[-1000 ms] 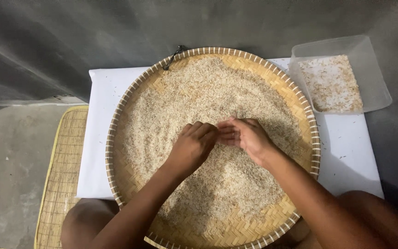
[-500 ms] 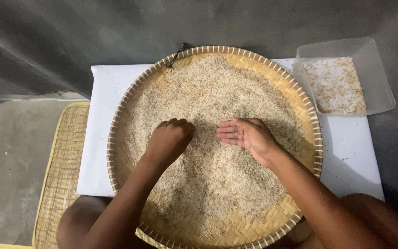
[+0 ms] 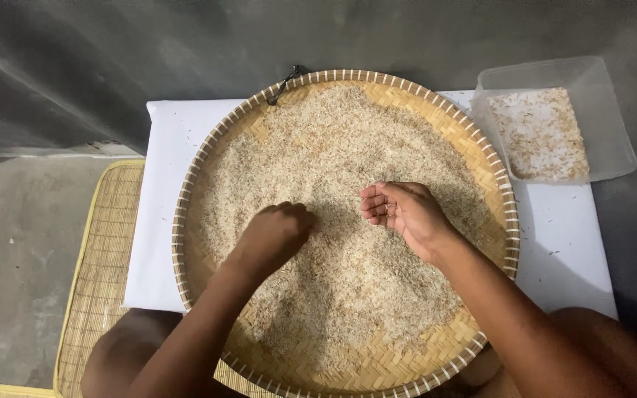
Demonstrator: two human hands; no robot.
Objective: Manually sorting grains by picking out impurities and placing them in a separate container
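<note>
The left hand point(image 3: 274, 234), fingers curled together, digs into the rice point(image 3: 348, 221) on the woven tray point(image 3: 377, 368). The right hand point(image 3: 403, 214) hovers cupped, fingers loosely apart. A hard sweep could push grains over the rim.

Our left hand point(image 3: 278, 232) palm down, fingers curled under into loose fist, knuckles up. Left forearm runs up from lower left, wrist straight. Our right hand point(image 3: 399, 210) turned half up, palm facing left, fingers point(image 3: 374, 208) bent and cupped, tips pointing toward left hand. Right forearm comes in from lower right. Hands near each other, not touching. Both knees bare at bottom edge.
</note>
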